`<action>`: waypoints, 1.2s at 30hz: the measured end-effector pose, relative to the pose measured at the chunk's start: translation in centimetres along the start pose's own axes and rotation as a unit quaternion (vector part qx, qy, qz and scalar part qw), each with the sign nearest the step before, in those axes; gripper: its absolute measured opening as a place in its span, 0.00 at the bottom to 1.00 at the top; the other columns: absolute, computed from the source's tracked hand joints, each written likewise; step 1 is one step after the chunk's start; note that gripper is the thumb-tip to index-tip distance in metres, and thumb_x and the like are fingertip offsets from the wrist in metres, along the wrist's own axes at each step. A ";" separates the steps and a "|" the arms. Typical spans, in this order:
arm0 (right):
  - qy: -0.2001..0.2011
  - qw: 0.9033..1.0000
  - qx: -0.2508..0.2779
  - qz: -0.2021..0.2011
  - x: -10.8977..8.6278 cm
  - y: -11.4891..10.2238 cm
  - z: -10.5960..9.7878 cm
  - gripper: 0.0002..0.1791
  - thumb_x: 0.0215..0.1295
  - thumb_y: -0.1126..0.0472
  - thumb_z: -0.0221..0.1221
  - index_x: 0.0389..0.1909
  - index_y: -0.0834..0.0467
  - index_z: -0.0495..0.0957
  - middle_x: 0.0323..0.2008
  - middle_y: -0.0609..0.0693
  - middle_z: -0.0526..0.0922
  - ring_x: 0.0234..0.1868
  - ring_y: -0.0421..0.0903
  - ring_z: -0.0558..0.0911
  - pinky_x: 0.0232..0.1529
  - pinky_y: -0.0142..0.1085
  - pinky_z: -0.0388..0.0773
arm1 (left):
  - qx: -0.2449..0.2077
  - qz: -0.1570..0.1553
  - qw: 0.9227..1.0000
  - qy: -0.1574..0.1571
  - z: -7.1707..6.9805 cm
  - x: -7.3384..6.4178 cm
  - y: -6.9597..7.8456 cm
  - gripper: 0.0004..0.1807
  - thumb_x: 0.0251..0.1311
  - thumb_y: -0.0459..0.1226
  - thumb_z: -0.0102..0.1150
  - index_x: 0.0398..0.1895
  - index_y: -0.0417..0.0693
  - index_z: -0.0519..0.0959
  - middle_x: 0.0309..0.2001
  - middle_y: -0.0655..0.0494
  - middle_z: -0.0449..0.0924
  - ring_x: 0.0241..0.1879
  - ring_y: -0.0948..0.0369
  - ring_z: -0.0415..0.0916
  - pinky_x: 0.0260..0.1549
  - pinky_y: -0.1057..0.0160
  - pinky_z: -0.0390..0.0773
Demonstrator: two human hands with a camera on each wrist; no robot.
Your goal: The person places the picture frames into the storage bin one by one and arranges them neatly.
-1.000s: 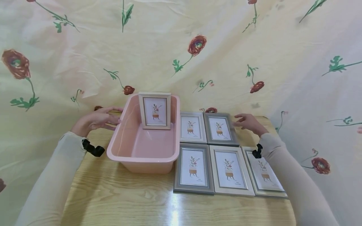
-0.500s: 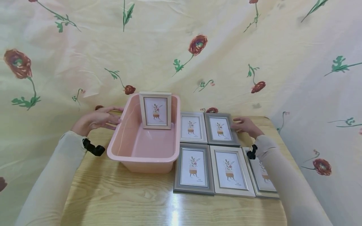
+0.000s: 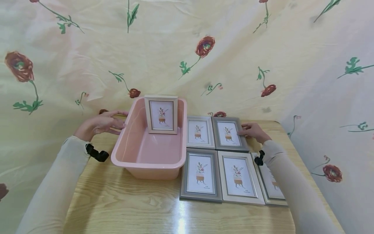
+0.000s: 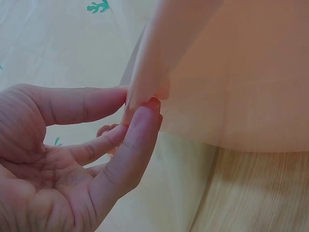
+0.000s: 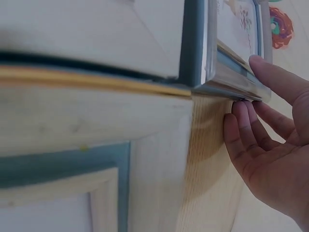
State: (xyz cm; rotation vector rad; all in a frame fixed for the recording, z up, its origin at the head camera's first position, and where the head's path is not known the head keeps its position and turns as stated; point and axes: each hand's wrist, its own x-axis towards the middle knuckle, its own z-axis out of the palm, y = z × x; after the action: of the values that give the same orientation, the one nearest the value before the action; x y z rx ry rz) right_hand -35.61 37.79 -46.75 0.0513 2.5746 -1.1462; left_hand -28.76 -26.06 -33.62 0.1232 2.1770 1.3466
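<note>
My left hand is at the left rim of a pink plastic basin. In the left wrist view its fingers pinch the basin's edge. My right hand grips the right edge of a grey picture frame lying in the back row. The right wrist view shows the thumb on the frame's face and the other fingers curled at its lower edge. Inside the basin a cream picture frame leans upright against the back wall, its top above the rim.
A silver frame lies between the basin and the gripped frame. In front lie a grey frame, a cream frame and another pale frame, partly under my right forearm. A flowered cloth hangs behind the wooden table.
My right hand has come slightly down and left onto the grey frame's right edge and taken hold of it. The left hand and basin have stayed put.
</note>
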 end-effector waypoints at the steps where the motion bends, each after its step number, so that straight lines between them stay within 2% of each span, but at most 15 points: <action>1: 0.000 1.000 0.000 -0.002 0.0 0.1 0.0 0.39 0.70 0.55 0.64 0.73 0.72 0.61 0.65 0.73 0.71 0.58 0.60 0.76 0.59 0.52 0.79 | 0.000 -0.001 1.000 0.000 0.0 0.0 0.0 0.42 0.70 0.35 0.59 0.81 0.45 0.48 0.59 0.50 0.79 0.50 0.62 0.81 0.60 0.49 0.80; 9: 0.005 1.000 0.013 -0.004 -0.1 0.1 0.4 0.41 0.70 0.57 0.64 0.75 0.70 0.58 0.66 0.73 0.69 0.60 0.60 0.74 0.61 0.52 0.78 | 0.004 -0.001 1.000 0.001 0.0 0.0 -0.1 0.43 0.71 0.35 0.58 0.82 0.44 0.47 0.63 0.43 0.75 0.51 0.62 0.80 0.60 0.48 0.80; 16: 0.002 1.000 0.000 -0.018 -0.2 0.0 0.6 0.38 0.68 0.58 0.66 0.72 0.72 0.63 0.64 0.73 0.73 0.57 0.59 0.77 0.62 0.55 0.77 | -0.002 0.006 1.000 -0.001 0.0 0.0 -0.2 0.43 0.72 0.35 0.57 0.81 0.42 0.45 0.59 0.49 0.78 0.48 0.65 0.81 0.57 0.51 0.82; 20: 0.002 1.000 0.009 -0.009 -0.3 -0.1 0.7 0.40 0.68 0.59 0.66 0.73 0.73 0.61 0.64 0.74 0.71 0.58 0.59 0.77 0.64 0.55 0.75 | -0.002 0.005 1.000 -0.002 0.0 0.1 -0.1 0.43 0.72 0.35 0.57 0.81 0.42 0.45 0.58 0.50 0.79 0.48 0.65 0.81 0.57 0.51 0.82; 25: 0.008 1.000 0.021 0.001 -0.6 -0.4 0.9 0.41 0.68 0.61 0.65 0.75 0.72 0.57 0.67 0.75 0.69 0.63 0.64 0.75 0.67 0.57 0.73 | 0.003 0.009 1.000 -0.002 -0.1 0.1 0.0 0.43 0.72 0.36 0.57 0.82 0.42 0.45 0.63 0.44 0.76 0.49 0.65 0.80 0.58 0.51 0.82; 32: 0.010 0.999 0.026 0.017 -0.9 -0.6 1.1 0.42 0.69 0.60 0.64 0.77 0.69 0.55 0.69 0.74 0.67 0.67 0.65 0.72 0.71 0.58 0.68 | 0.000 0.008 1.000 -0.004 0.0 0.0 0.0 0.43 0.72 0.35 0.57 0.82 0.42 0.45 0.68 0.36 0.70 0.50 0.64 0.80 0.59 0.49 0.81; 36: 0.012 0.999 0.025 0.022 -0.9 -0.7 1.2 0.40 0.70 0.61 0.62 0.77 0.68 0.57 0.70 0.73 0.67 0.67 0.65 0.71 0.70 0.57 0.69 | -0.001 0.010 1.000 -0.003 0.1 0.0 -0.2 0.43 0.72 0.36 0.57 0.82 0.42 0.45 0.70 0.34 0.68 0.50 0.64 0.80 0.59 0.49 0.81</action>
State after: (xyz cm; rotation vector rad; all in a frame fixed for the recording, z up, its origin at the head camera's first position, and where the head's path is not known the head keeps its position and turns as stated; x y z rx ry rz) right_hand -34.50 36.52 -46.73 0.1323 2.5517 -1.2017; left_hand -28.68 -26.07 -33.83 0.1484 2.1752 1.3580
